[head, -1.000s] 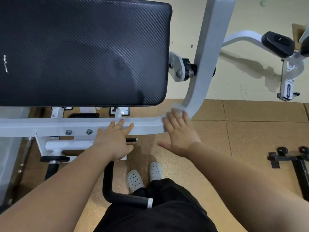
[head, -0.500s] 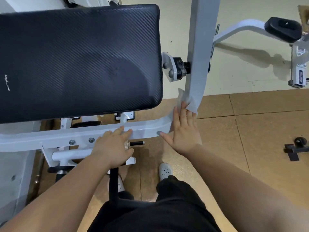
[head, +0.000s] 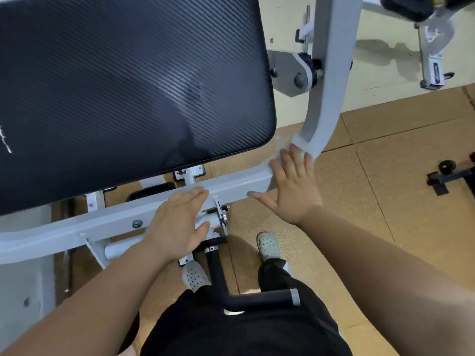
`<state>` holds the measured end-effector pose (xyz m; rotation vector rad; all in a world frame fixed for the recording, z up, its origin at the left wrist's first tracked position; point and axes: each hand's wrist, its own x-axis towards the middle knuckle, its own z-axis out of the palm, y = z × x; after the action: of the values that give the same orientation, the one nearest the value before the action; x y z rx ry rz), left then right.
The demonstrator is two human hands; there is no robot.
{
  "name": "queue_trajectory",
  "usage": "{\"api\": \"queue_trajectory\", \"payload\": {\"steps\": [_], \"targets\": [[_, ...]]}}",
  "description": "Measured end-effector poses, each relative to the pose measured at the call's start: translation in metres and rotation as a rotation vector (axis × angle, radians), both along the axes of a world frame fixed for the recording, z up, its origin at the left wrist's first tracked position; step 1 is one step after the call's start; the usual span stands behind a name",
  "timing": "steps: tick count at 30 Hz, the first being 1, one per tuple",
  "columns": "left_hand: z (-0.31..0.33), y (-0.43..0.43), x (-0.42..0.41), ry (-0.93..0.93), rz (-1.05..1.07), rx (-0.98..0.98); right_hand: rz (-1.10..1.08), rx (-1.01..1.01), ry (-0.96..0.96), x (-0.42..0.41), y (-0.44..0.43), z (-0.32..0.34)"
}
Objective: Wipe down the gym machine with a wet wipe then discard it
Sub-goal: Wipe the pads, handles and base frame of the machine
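My right hand (head: 290,186) presses the wet wipe (head: 295,144) flat against the white frame's (head: 325,98) bend; my left hand (head: 177,224) rests flat on it, nearer than the black pad (head: 128,86).

White wet wipe (head: 298,142) lies against the bend of the white gym machine (head: 327,98).

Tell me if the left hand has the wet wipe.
No, the right hand presses the wet wipe against the white frame; the left hand rests flat, holding nothing.

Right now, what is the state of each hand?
Left hand: open, flat on the frame.
Right hand: open, pressing the wipe on the frame.
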<state>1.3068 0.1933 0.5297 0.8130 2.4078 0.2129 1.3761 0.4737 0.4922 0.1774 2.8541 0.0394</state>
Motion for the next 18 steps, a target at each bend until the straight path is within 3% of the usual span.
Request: {"api": "queue_trajectory", "payload": {"steps": [3,7,10,14,18], "targets": [[0.001,-0.003,0.002,-0.004,0.029,0.029,0.014,-0.141,-0.066,-0.002,-0.061,-0.003],[-0.003,-0.006,0.008,-0.012,0.119,0.058,0.197,-0.330,-0.074,-0.006,-0.100,-0.009],[-0.005,-0.008,0.013,-0.014,0.177,0.075,0.260,-0.237,-0.036,-0.004,-0.064,-0.011],[-0.005,-0.007,0.014,-0.014,0.205,0.120,0.075,-0.034,-0.030,0.004,-0.008,-0.007],[-0.005,-0.009,0.011,-0.026,0.219,0.136,0.006,-0.089,-0.074,-0.004,-0.051,0.001]]}}
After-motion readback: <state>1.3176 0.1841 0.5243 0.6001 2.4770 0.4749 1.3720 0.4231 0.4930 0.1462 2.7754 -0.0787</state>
